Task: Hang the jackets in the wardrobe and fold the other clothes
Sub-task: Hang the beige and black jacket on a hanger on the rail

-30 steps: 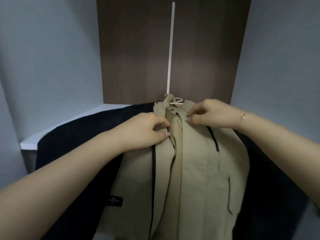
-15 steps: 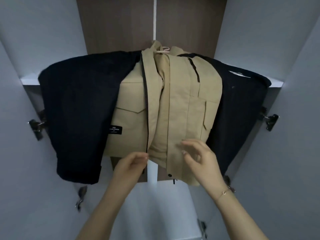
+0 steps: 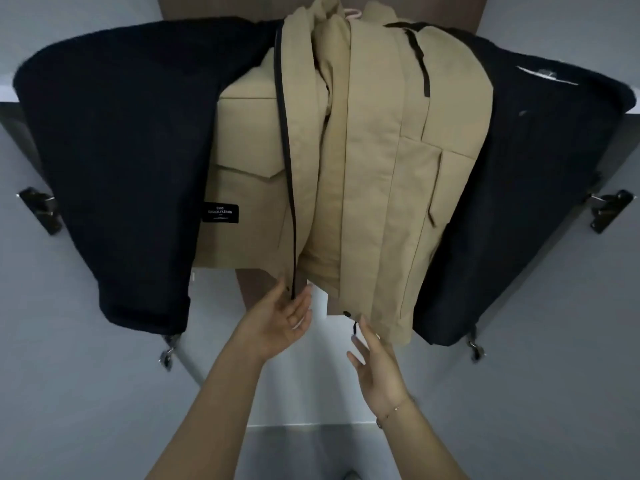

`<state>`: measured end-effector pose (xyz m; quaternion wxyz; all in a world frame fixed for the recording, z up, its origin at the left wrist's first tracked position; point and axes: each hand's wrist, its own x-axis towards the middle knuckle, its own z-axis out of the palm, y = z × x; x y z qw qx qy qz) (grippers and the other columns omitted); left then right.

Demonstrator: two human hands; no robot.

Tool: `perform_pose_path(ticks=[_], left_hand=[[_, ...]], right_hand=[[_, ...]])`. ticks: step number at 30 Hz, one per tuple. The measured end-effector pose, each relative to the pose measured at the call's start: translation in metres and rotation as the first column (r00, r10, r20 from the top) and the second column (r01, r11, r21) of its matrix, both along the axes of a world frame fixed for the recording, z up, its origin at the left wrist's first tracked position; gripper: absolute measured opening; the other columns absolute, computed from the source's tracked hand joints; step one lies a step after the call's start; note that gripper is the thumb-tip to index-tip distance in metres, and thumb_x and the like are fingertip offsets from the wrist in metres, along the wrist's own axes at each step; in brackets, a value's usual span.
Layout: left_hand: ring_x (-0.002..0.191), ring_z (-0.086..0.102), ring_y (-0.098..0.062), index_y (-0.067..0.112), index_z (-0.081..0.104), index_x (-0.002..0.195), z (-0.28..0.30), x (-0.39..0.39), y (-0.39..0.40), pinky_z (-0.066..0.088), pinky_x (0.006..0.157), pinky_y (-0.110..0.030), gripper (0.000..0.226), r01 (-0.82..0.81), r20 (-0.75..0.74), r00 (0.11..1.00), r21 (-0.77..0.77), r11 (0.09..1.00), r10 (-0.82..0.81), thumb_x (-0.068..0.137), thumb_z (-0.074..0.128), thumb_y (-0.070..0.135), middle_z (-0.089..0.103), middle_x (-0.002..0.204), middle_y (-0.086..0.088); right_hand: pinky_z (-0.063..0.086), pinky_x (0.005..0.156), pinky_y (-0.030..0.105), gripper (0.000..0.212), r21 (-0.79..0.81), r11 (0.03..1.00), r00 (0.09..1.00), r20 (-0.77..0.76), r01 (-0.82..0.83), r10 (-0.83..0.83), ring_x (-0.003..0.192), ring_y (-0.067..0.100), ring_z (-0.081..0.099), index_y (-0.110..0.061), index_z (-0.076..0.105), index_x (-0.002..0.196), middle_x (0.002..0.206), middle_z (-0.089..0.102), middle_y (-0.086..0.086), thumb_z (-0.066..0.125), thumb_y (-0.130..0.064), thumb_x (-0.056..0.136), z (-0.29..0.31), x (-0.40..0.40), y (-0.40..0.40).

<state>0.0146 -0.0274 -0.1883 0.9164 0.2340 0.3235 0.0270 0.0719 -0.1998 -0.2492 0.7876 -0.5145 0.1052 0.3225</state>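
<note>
Hanging of the beige jacket (image 3: pixel 374 161) is judged to be at its finishing stage: the garment is suspended inside the wardrobe (image 3: pixel 69 375), with a pale hanger hook (image 3: pixel 353 12) just visible at its collar. The jacket is flanked by a black garment (image 3: pixel 121 150) on the left and a second dark garment (image 3: pixel 540 188) on the right, both touching it. A black label (image 3: pixel 220 213) is seen on the jacket's left panel.

The left hand (image 3: pixel 277 323) is held palm up with its fingers loosely extended; the fingertips meet the lower end of the left front edge, beside the dark zip line (image 3: pixel 287 161). No closed hold on the cloth is seen. The right hand (image 3: pixel 377 365) is spread open just below the right front hem, near a small black zip pull (image 3: pixel 354 328); whether it is touched cannot be told. Nothing is held by this hand.

The step in hand is judged to be straightening of the two front panels at the hem. For the next move, the front edges would need to be brought level or released. The remaining clothes would then need to be fetched; none are in view.
</note>
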Motion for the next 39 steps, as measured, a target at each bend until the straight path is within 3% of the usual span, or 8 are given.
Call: perform_pose_path(ticks=[6,11,18,24,28,32,34,39], left_hand=[[0.06,0.058,-0.005,0.017,0.063,0.09,-0.022,-0.021,-0.003,0.055,0.06,-0.021,0.024,-0.168,0.043,0.985,0.055,0.984,0.165,0.071,0.076,0.019,0.06,0.072,0.004],[0.055,0.053,-0.006,0.014,0.061,0.086,-0.017,-0.07,-0.012,0.057,0.068,-0.024,0.018,-0.1,0.1,0.992,0.217,0.971,0.08,0.074,0.073,0.013,0.052,0.074,0.002],[0.098,0.068,-0.014,0.012,0.076,0.108,0.027,-0.122,-0.054,0.056,0.085,-0.029,0.045,0.071,0.154,0.974,0.484,0.872,-0.165,0.065,0.088,0.022,0.073,0.11,-0.005],[0.105,0.068,-0.015,0.009,0.069,0.114,0.047,-0.14,-0.087,0.052,0.093,-0.027,0.041,-0.011,0.168,0.974,0.707,0.707,-0.152,0.078,0.074,0.027,0.074,0.109,-0.006],[0.058,0.061,-0.023,-0.016,0.06,0.077,0.058,-0.149,-0.097,0.054,0.069,-0.024,0.04,0.038,0.174,0.946,0.776,0.63,-0.272,0.089,0.068,0.021,0.062,0.061,-0.014],[0.067,0.069,-0.01,-0.002,0.074,0.076,0.064,-0.149,-0.104,0.05,0.061,-0.013,0.012,-0.062,0.154,0.982,0.806,0.589,-0.109,0.082,0.075,0.008,0.074,0.072,-0.003],[0.071,0.071,-0.01,0.006,0.075,0.072,0.064,-0.148,-0.106,0.053,0.063,-0.016,0.009,-0.093,0.157,0.985,0.826,0.556,-0.069,0.081,0.077,0.006,0.075,0.074,-0.003],[0.066,0.069,-0.006,0.016,0.073,0.061,0.065,-0.151,-0.114,0.049,0.059,-0.013,0.022,-0.103,0.156,0.986,0.851,0.514,-0.061,0.08,0.078,0.01,0.073,0.067,0.003]], right_hand=[[0.045,0.106,0.04,0.029,-0.087,0.995,0.999,0.026,0.045,-0.043,0.102,0.02,0.067,-0.012,0.066,0.11,0.104,0.072,0.006,0.064,-0.034,0.091,-0.002,-0.007,-0.007],[0.048,0.089,0.034,0.028,0.105,0.992,0.99,-0.118,-0.068,0.08,0.06,0.012,0.056,-0.011,0.063,0.105,0.064,0.05,0.0,0.064,-0.031,0.085,0.01,-0.035,-0.022],[0.047,0.064,0.027,0.014,0.392,0.891,0.952,-0.102,-0.228,0.288,0.054,0.013,0.047,-0.011,0.061,0.082,0.055,0.04,-0.003,0.05,-0.015,0.089,0.051,-0.088,-0.035],[0.049,0.059,0.025,0.015,0.225,0.959,0.975,0.174,-0.173,0.135,0.056,0.015,0.055,-0.003,0.059,0.083,0.062,0.057,0.008,0.063,-0.017,0.087,0.073,-0.137,-0.041],[0.047,0.057,0.022,0.024,-0.021,0.989,0.898,0.417,-0.146,0.142,0.054,0.016,0.056,0.001,0.059,0.077,0.061,0.063,0.012,0.051,-0.006,0.098,0.09,-0.155,-0.046],[0.05,0.06,0.019,0.023,-0.238,0.964,0.804,0.547,-0.116,0.231,0.058,0.015,0.062,-0.001,0.065,0.075,0.065,0.07,0.006,0.053,0.003,0.093,0.105,-0.16,-0.061],[0.053,0.064,0.02,0.011,-0.254,0.955,0.794,0.542,-0.156,0.274,0.065,0.015,0.065,-0.001,0.067,0.083,0.075,0.072,0.004,0.065,-0.011,0.087,0.111,-0.166,-0.069],[0.058,0.063,0.035,0.065,-0.358,0.932,0.84,0.489,-0.054,0.237,0.063,0.016,0.066,-0.003,0.058,0.086,0.072,0.067,0.002,0.083,-0.058,0.064,0.115,-0.173,-0.065]])
